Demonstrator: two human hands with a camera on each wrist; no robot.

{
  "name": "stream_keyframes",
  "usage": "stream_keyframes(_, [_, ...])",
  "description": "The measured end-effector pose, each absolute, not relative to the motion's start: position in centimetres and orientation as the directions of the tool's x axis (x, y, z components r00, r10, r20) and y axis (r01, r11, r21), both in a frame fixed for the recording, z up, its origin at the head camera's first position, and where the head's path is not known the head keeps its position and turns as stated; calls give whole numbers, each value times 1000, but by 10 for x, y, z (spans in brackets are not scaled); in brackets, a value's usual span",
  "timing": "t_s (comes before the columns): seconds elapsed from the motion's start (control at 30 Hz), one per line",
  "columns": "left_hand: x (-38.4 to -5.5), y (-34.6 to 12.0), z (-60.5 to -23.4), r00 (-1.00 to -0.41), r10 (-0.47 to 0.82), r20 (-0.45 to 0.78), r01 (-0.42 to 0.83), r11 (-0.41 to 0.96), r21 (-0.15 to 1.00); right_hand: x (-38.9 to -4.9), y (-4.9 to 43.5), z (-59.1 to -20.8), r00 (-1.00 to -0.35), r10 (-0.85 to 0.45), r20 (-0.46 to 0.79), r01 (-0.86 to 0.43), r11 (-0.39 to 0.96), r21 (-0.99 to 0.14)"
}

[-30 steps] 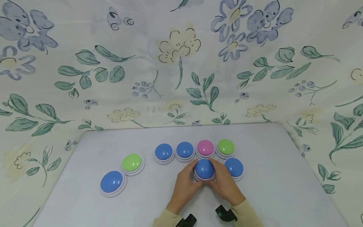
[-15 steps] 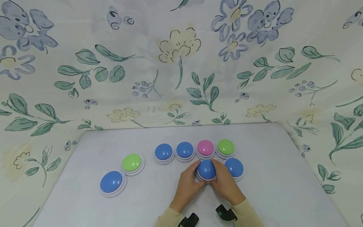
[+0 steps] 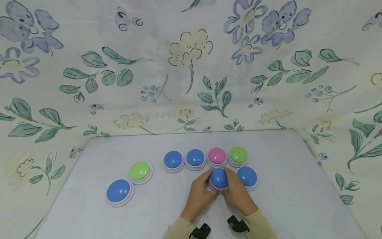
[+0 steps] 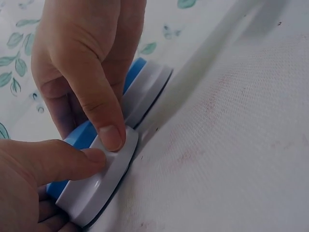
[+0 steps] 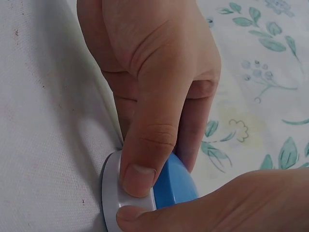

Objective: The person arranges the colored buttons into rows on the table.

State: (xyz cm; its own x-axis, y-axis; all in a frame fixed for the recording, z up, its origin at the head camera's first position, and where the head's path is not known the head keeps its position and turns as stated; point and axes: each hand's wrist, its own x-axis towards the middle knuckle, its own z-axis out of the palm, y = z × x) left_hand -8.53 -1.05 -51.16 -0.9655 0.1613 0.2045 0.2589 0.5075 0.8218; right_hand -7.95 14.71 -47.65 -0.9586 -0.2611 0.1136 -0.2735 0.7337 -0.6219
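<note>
Between my two hands, in the head view, is a blue push button [image 3: 219,178] with a domed top and a round white base. My left hand [image 3: 198,194] grips its left side and my right hand [image 3: 238,192] its right side. Both thumbs press the near side of the white base [image 4: 99,186], as the left wrist view shows; the fingers curl around the far side, partly hidden. Just right of my right hand sits a second blue button [image 3: 247,176]. Behind the held one stand a pink button [image 3: 217,155] and a green button [image 3: 238,155].
Two more blue buttons [image 3: 173,159] continue the back row to the left. Farther left are a green button [image 3: 139,171] and a large-looking blue button [image 3: 118,191], close together. All stand on a white tabletop [image 3: 298,186]; a floral-print cloth [image 3: 191,99] rises behind its back edge.
The held blue button and my left hand have shifted slightly right, nearer the other blue button. My right hand has hardly moved, and the remaining buttons stay where they were.
</note>
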Motion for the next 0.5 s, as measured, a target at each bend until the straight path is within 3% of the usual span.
stream_keyframes(0.5, [-89, -7, -515, -954, 190, 232, 297, 500, 813, -81, 149, -483, -957, -254, 139, -285, 743, -605])
